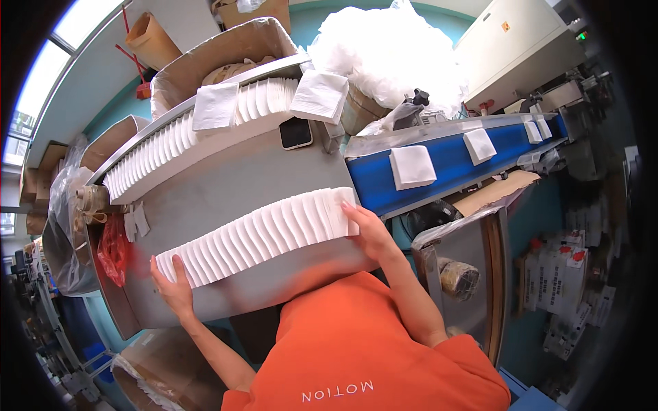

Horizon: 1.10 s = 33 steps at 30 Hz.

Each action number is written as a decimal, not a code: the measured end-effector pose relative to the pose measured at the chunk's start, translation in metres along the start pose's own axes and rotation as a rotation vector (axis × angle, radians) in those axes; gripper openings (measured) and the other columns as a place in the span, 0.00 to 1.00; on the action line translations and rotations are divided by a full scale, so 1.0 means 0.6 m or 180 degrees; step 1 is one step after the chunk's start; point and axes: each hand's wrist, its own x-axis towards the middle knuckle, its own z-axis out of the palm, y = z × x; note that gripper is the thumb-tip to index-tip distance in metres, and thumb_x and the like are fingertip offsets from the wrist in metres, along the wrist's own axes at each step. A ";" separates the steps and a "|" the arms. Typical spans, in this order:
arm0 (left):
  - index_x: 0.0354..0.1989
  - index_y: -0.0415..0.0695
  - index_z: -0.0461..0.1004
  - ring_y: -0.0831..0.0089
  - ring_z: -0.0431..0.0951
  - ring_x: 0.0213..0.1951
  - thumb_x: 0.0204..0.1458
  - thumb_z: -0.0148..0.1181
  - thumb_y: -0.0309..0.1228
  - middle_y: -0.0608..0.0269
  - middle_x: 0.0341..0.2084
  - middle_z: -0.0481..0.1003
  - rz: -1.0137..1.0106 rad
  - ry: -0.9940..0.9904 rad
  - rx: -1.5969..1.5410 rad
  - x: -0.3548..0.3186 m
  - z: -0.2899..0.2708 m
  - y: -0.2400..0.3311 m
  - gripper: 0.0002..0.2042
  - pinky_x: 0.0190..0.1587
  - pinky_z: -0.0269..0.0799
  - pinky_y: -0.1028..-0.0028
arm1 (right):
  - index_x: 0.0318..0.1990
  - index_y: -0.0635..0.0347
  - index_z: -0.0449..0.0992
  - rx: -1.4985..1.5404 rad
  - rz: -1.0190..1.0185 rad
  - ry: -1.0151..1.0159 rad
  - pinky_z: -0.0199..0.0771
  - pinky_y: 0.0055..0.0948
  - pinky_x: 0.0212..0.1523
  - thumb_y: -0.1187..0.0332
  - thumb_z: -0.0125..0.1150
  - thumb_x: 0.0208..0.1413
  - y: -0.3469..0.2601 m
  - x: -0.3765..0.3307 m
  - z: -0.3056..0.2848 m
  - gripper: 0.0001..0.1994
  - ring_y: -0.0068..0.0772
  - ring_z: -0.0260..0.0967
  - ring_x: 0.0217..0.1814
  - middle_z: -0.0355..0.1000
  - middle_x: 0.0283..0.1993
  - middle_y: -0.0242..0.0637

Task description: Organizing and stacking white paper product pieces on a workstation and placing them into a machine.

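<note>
A long row of white folded paper napkins (257, 236) stands on edge on the grey metal table (226, 161), slanting up to the right. My left hand (174, 293) grips its left end, with the thumb on the near side and the fingers round the end. At the right end, my right hand (371, 234) presses against the last napkins. The row is squeezed between both hands. Along the table's far edge runs a second napkin row (152, 159). Two napkin stacks (319, 94) lie flat on top of that row.
A blue conveyor belt (449, 175) to the right carries several napkin stacks (412, 167). A phone (296, 133) lies near the table's far edge. A red plastic bag (113, 252) hangs at the left. Behind the table are a cardboard box (181, 79) and a white plastic heap (384, 51).
</note>
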 end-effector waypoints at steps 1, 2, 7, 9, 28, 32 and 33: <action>0.64 0.38 0.60 0.46 0.64 0.62 0.58 0.56 0.51 0.41 0.60 0.64 -0.0008 -0.0013 -0.0023 -0.001 -0.002 0.000 0.33 0.64 0.58 0.57 | 0.56 0.58 0.72 0.0208 0.0253 -0.0045 0.70 0.29 0.51 0.58 0.55 0.64 0.003 -0.007 -0.015 0.18 0.26 0.72 0.49 0.73 0.49 0.32; 0.64 0.38 0.60 0.46 0.64 0.62 0.58 0.56 0.51 0.41 0.60 0.64 -0.0023 -0.0004 -0.0029 -0.002 -0.002 0.001 0.33 0.64 0.58 0.57 | 0.59 0.59 0.69 0.0007 0.0408 -0.0077 0.72 0.31 0.50 0.61 0.54 0.64 -0.003 -0.022 -0.022 0.19 0.28 0.72 0.49 0.73 0.51 0.33; 0.64 0.38 0.59 0.46 0.63 0.63 0.58 0.56 0.51 0.40 0.60 0.63 0.0062 -0.0029 -0.0084 -0.001 0.008 0.010 0.34 0.64 0.57 0.58 | 0.54 0.64 0.69 0.0555 -0.0497 0.0734 0.76 0.27 0.45 0.59 0.55 0.65 0.007 -0.001 -0.048 0.19 0.26 0.73 0.46 0.73 0.49 0.36; 0.64 0.38 0.59 0.46 0.63 0.63 0.59 0.56 0.51 0.41 0.61 0.63 0.0039 -0.0043 -0.0057 -0.005 0.008 0.011 0.34 0.64 0.57 0.58 | 0.52 0.66 0.71 -0.0846 -0.0897 0.0687 0.71 0.27 0.48 0.52 0.56 0.64 0.001 -0.006 -0.006 0.23 0.29 0.71 0.47 0.73 0.45 0.38; 0.65 0.39 0.59 0.46 0.63 0.62 0.59 0.56 0.50 0.41 0.61 0.63 -0.0044 -0.0033 -0.0018 -0.012 0.008 0.020 0.33 0.64 0.58 0.58 | 0.52 0.60 0.73 -0.0487 -0.0234 0.0126 0.70 0.27 0.44 0.55 0.58 0.62 0.002 -0.003 -0.004 0.19 0.24 0.70 0.44 0.73 0.47 0.30; 0.65 0.39 0.59 0.46 0.64 0.62 0.58 0.56 0.50 0.41 0.60 0.64 -0.0031 -0.0033 -0.0035 -0.015 0.009 0.032 0.33 0.63 0.59 0.57 | 0.54 0.64 0.69 0.0032 -0.0378 0.0332 0.78 0.32 0.46 0.68 0.60 0.60 0.015 -0.012 -0.040 0.17 0.32 0.73 0.48 0.73 0.49 0.38; 0.65 0.39 0.59 0.46 0.64 0.62 0.58 0.56 0.50 0.41 0.60 0.64 -0.0001 -0.0025 -0.0034 -0.017 0.011 0.032 0.33 0.63 0.59 0.57 | 0.54 0.67 0.68 0.0791 -0.0612 0.0642 0.80 0.31 0.47 0.69 0.59 0.60 0.010 -0.009 -0.041 0.17 0.34 0.75 0.49 0.73 0.49 0.41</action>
